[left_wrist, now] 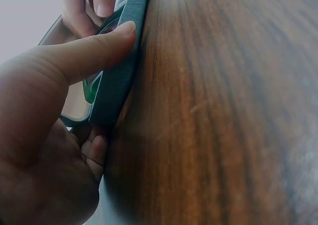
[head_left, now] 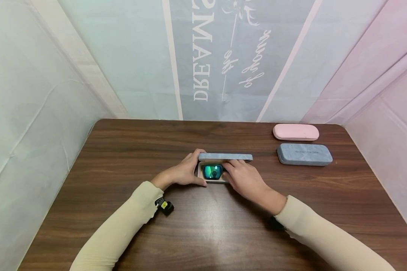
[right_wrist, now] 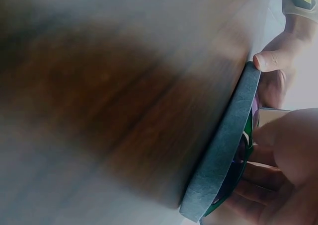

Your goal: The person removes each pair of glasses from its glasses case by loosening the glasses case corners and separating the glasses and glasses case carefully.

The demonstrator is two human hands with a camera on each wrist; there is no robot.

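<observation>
An open blue-grey glasses case (head_left: 225,156) lies on the table, its lid raised at the back. In it are sunglasses (head_left: 212,172) with a green-blue mirrored lens and a dark green frame. My left hand (head_left: 186,171) grips the left end of the case; the left wrist view shows the thumb (left_wrist: 99,53) over the front wall (left_wrist: 119,86). My right hand (head_left: 247,178) reaches into the case from the right and hides the other lens. In the right wrist view its fingers (right_wrist: 263,155) curl at the middle of the frame (right_wrist: 250,130), pinching it.
To the right on the brown wooden table (head_left: 132,139) lies a closed blue-grey glasses case (head_left: 305,154), with a closed pink one (head_left: 296,132) behind it. A printed curtain (head_left: 149,60) hangs along the table's back edge.
</observation>
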